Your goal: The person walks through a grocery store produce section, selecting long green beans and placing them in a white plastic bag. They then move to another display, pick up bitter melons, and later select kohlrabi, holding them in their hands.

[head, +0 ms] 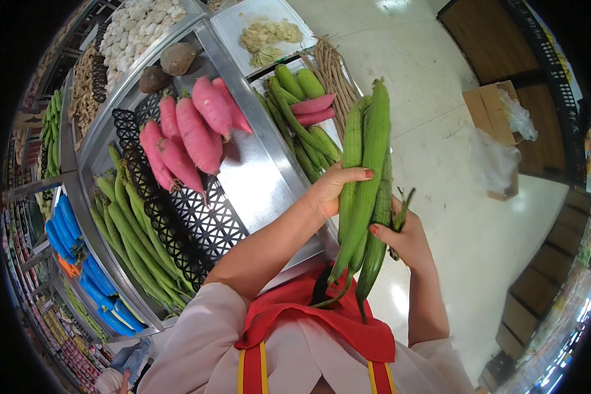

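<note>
A bundle of long green luffa gourds [374,147] is held in front of my apron, stem ends hanging toward my body. My left hand [337,189] wraps them from the left, thumb across the front gourd. From the right, my right hand [408,234] grips the lower part of the bundle, its thumb on the rightmost gourd. Dark green stems [403,209] stick out beside its fingers. Behind the bundle, more luffa gourds [305,143] lie in a white crate with pink radishes [312,111] and pale green gourds [299,81].
A metal display counter [261,182] on the left bears pink radishes [197,125], more luffas [133,231] and black plastic grid dividers [150,192]. Brown yam-like roots [329,74] lie beside the crate. A cardboard box [492,113] with plastic bags stands on the floor at right. A person [123,367] is at lower left.
</note>
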`<move>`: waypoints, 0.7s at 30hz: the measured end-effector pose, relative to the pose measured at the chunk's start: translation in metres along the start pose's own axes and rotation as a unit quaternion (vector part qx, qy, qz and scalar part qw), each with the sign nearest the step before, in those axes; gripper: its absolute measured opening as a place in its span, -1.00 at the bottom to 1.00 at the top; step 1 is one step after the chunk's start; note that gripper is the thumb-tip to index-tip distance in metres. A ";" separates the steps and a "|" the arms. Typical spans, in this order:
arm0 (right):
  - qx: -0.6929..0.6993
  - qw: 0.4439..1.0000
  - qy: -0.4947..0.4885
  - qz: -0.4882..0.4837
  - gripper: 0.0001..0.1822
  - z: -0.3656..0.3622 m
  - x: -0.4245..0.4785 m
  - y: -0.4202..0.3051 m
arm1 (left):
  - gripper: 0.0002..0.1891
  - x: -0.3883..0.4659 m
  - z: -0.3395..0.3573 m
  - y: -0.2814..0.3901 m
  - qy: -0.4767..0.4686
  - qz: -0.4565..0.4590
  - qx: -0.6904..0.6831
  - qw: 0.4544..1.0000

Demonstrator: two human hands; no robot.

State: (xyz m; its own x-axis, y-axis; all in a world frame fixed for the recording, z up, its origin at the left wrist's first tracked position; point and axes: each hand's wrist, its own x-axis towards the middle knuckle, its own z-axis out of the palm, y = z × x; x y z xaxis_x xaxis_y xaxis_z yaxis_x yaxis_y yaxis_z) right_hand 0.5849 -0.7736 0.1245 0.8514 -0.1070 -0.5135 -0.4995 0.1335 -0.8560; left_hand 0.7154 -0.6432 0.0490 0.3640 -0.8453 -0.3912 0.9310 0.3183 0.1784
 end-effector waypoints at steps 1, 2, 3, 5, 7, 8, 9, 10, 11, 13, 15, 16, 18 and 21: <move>-0.008 1.000 -0.007 0.012 -0.37 -0.010 0.013 0.009 | -0.52 0.009 -0.009 0.000 0.001 -0.009 -0.023 1.000; -0.015 0.999 -0.037 0.030 -0.36 -0.020 0.029 0.016 | -0.54 0.018 -0.019 0.001 0.028 0.006 -0.013 1.000; -0.022 0.997 -0.065 0.046 -0.35 -0.028 0.048 0.020 | -0.55 0.025 -0.029 0.004 0.053 0.019 -0.002 0.998; -0.072 0.987 -0.120 0.073 -0.35 -0.045 0.091 0.042 | -0.63 0.036 -0.056 0.013 0.113 0.054 0.028 0.992; -0.100 0.979 -0.161 0.070 -0.36 -0.046 0.135 0.054 | -0.54 0.040 -0.084 0.036 0.171 0.082 0.114 0.975; -0.115 0.974 -0.184 0.068 -0.36 -0.044 0.158 0.063 | -0.50 0.040 -0.094 0.045 0.200 0.096 0.156 0.962; -0.158 0.970 -0.184 0.032 -0.39 -0.042 0.183 0.082 | -0.42 0.038 -0.095 0.053 0.229 0.107 0.212 0.944; -0.201 0.963 -0.181 -0.004 -0.42 -0.038 0.208 0.106 | -0.34 0.036 -0.090 0.062 0.256 0.115 0.266 0.922; -0.235 0.955 -0.179 -0.013 -0.41 -0.031 0.230 0.128 | -0.26 0.034 -0.089 0.065 0.282 0.125 0.317 0.897; -0.277 0.944 -0.170 0.062 -0.42 -0.012 0.265 0.168 | -0.13 0.035 -0.096 0.044 0.333 0.201 0.624 0.678; -0.285 0.945 -0.160 0.015 -0.43 -0.031 0.300 0.250 | -0.04 0.033 -0.060 0.036 0.210 0.176 0.680 0.680; -0.389 0.901 -0.176 0.078 -0.42 -0.007 0.297 0.225 | -0.07 0.018 -0.068 0.022 0.173 0.161 0.654 0.719; -0.415 0.896 -0.155 0.006 -0.41 -0.011 0.291 0.242 | -0.21 -0.011 -0.057 -0.002 0.125 0.101 0.590 0.791; -0.082 0.984 -0.096 0.124 -0.47 0.000 0.252 0.227 | -0.42 -0.068 -0.051 -0.018 0.163 0.005 0.529 0.833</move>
State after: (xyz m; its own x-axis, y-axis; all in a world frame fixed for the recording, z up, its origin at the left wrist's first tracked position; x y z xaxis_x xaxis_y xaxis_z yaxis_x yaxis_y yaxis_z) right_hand 0.6862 -0.7699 -0.1994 0.7072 0.0997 -0.7000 -0.7010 -0.0307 -0.7125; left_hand 0.6749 -0.5691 0.0264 0.5200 -0.6292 -0.5777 0.4458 -0.3769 0.8119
